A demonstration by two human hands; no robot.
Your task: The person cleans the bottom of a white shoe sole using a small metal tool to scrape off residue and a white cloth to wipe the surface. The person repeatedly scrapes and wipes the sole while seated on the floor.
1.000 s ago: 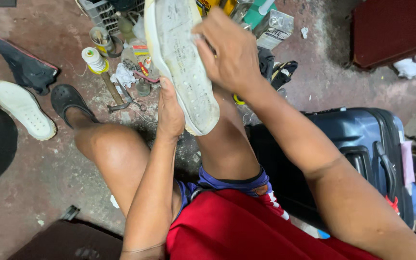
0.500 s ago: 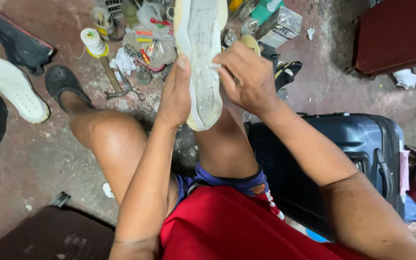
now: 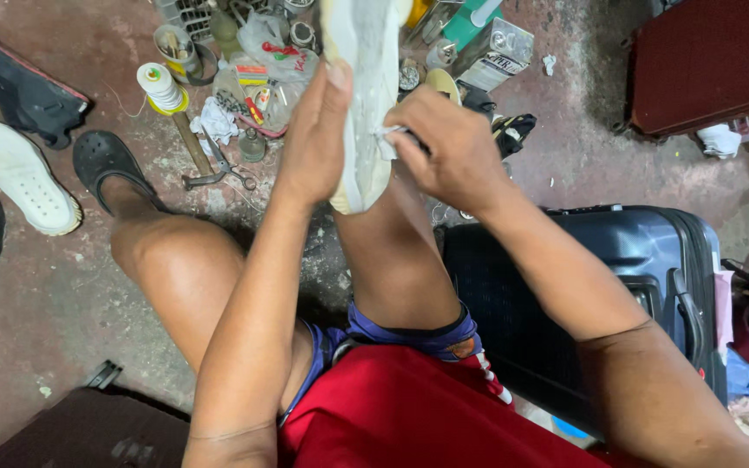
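Left hand (image 3: 318, 139) lies flat and spread along the near-left face of a white shoe sole (image 3: 361, 95), palm pressed on, fingers running up toward its far end; the sole stands on edge with its lower tip resting on the raised right knee (image 3: 383, 243). Right hand (image 3: 448, 152), on the sole's right side, is closed in a pinch on a small white scrap (image 3: 387, 139), likely cloth or paper, and presses it against the sole's edge about midway up. Judgement: this reads as wiping or rubbing the sole's rim. To do it well, the left palm should keep bracing the sole against the knee so it does not twist, while the right hand works in short firm strokes along the edge and turns the scrap to a fresh part as it soils. Left of the sole, on the concrete floor (image 3: 62, 286), lie a spool of white thread (image 3: 159, 87), a hammer (image 3: 191, 147) and pliers (image 3: 231, 173), with a black clog (image 3: 106, 160) on the left foot and a loose white shoe (image 3: 15, 173) further left. Right of the sole sits a metal can (image 3: 496, 56); below and right of it, a dark blue suitcase (image 3: 617, 277). Whether glue is present cannot be told.
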